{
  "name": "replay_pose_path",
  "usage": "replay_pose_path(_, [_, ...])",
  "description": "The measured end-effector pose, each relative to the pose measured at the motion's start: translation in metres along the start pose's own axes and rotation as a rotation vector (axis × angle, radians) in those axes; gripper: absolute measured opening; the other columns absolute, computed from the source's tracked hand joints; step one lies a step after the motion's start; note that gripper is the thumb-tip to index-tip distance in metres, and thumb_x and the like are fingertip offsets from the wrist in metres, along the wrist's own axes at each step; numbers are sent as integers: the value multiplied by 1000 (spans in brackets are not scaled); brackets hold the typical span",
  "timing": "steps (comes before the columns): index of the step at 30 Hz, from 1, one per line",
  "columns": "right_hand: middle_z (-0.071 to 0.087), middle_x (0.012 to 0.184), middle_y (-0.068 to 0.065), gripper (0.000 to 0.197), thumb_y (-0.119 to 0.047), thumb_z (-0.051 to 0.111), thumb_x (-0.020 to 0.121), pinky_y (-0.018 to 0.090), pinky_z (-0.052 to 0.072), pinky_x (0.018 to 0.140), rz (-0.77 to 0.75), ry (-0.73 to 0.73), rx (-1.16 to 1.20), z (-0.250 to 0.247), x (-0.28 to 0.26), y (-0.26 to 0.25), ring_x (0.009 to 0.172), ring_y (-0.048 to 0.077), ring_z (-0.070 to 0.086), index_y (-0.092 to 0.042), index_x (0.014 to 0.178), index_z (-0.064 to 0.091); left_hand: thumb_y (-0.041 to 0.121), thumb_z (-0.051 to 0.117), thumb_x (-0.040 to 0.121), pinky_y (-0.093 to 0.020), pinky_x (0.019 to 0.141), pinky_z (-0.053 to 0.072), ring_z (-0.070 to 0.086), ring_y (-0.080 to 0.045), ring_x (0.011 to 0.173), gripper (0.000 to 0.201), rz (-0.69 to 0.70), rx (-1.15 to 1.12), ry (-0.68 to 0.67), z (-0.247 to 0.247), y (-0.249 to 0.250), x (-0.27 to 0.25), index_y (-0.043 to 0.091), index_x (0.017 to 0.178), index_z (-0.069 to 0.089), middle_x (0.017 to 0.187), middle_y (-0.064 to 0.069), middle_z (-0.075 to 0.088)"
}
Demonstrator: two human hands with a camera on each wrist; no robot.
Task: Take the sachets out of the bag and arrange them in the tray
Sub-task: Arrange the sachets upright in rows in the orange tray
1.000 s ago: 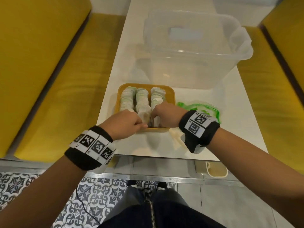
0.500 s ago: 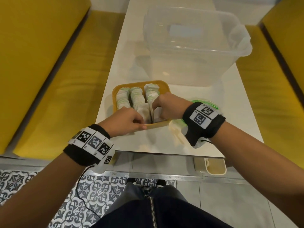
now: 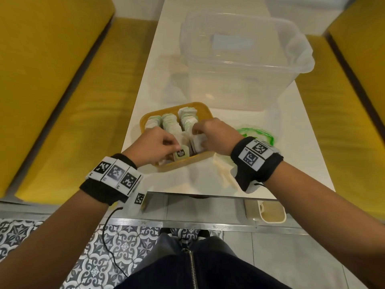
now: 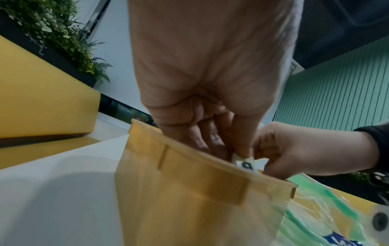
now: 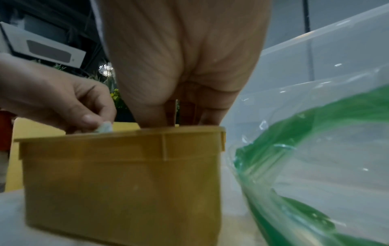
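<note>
A yellow tray [image 3: 205, 109] near the table's front edge holds three rows of white and green sachets [image 3: 169, 122]. My left hand [image 3: 155, 146] is at the tray's near left and pinches a pale green sachet [image 3: 180, 153] with a dark label at the front of the middle row. My right hand [image 3: 214, 135] reaches into the right row, its curled fingers around white sachets [image 3: 196, 142]. The clear bag with green print [image 3: 257, 134] lies flat right of the tray, partly behind my right wrist. In the left wrist view the pinched sachet [image 4: 245, 164] pokes over the tray rim [image 4: 189, 151].
A large clear plastic tub [image 3: 239, 59] stands right behind the tray. The white table [image 3: 302, 153] is narrow, with yellow benches [image 3: 62, 101] on both sides. A small cream container [image 3: 270, 213] sits on the floor below the front edge.
The tray has slid and turned a little to the left. My left hand now pinches a green sachet at the front of the middle row; my right hand has stayed in the right row.
</note>
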State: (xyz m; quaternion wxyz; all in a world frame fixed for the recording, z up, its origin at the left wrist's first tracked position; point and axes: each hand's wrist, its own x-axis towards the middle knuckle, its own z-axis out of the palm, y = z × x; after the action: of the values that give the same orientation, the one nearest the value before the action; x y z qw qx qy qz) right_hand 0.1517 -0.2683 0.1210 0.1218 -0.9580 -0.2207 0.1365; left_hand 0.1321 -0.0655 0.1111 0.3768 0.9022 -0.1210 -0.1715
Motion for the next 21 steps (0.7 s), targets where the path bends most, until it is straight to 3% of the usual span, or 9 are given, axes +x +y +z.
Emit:
replay_pose_path(3, [64,107,8,32,-4,57,82,39,50,84,4,137,128,-3,1,5,96,25,59,-14,112,64,16,65,91,-21,56,54,64,-6,55,7,-47,-16,47,-2,1,7,14,87,70,72,0,69])
replay_pose_path(6, [68,98,5,20,-6,60,85,29,49,82,6,258,283,-9,0,4,90,20,61,-12,103,68,15,65,91,-30,60,58,68,-17,63,7,-56,-37,66,-4,3,10,19,84,66,76,-3,69])
replay_pose_path(9, [68,89,1,20,-16,70,83,25,47,75,-14,139,385,-13,0,-7,83,15,62,-10,101,70,16,66,90,-26,59,58,69,-12,64,10,-57,-82,82,-2,7,12,21,82,65,75,-3,69])
replay_pose_path(12, [67,89,2,27,-20,77,77,25,45,68,-45,5,280,-4,9,-18,80,16,58,-12,103,71,12,68,88,-29,63,59,68,-13,61,6,-89,-89,88,2,9,13,16,83,67,73,-6,69])
replay_pose_path(14, [66,91,4,23,-16,73,80,24,40,67,-58,-11,149,5,15,-23,82,19,57,-13,102,72,12,71,86,-29,64,57,66,-15,61,3,-102,-30,85,4,7,11,11,83,70,69,-5,68])
replay_pose_path(17, [63,99,7,22,-7,65,83,28,43,70,-42,-30,30,12,20,-25,90,25,58,-13,103,70,20,74,83,-29,65,52,64,-14,68,6,-100,104,189,-3,2,6,19,78,71,70,2,69])
replay_pose_path(21, [53,87,5,22,-14,67,79,29,40,62,-52,-59,-27,13,20,-26,84,28,57,-15,101,65,23,73,83,-23,63,42,60,-14,77,5,-101,218,316,-20,-2,-4,20,81,69,77,2,66])
